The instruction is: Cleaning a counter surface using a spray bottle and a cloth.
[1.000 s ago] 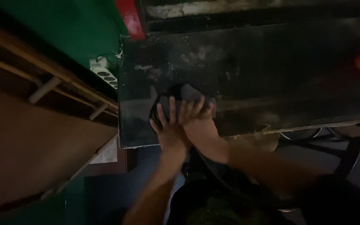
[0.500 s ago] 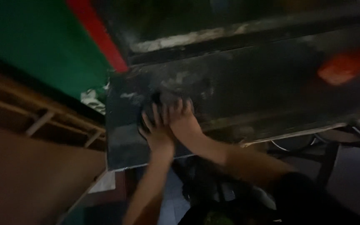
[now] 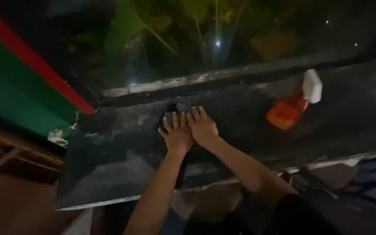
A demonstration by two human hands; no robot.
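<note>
Both my hands press flat, side by side, on a dark cloth [image 3: 175, 109] that lies on a dark, smeared tabletop [image 3: 109, 148]. My left hand [image 3: 176, 132] covers the cloth's left part. My right hand [image 3: 202, 126] lies next to it, thumb side touching the left hand. Only the cloth's far edge shows beyond my fingertips. An orange spray bottle [image 3: 290, 111] with a white trigger head lies on its side on the tabletop, to the right of my hands and apart from them.
A glass pane with green plants behind it [image 3: 196, 35] runs along the table's far edge above a pale sill [image 3: 162, 85]. A red and green panel [image 3: 18, 87] stands at left. Wooden slats [image 3: 5, 156] lie below left. Dark frame parts [image 3: 362, 182] sit under the table's right end.
My hands and the cloth have slid away from the table's near edge toward the far sill. The view has tilted up, bringing the glass, the plants and the whole spray bottle into sight.
</note>
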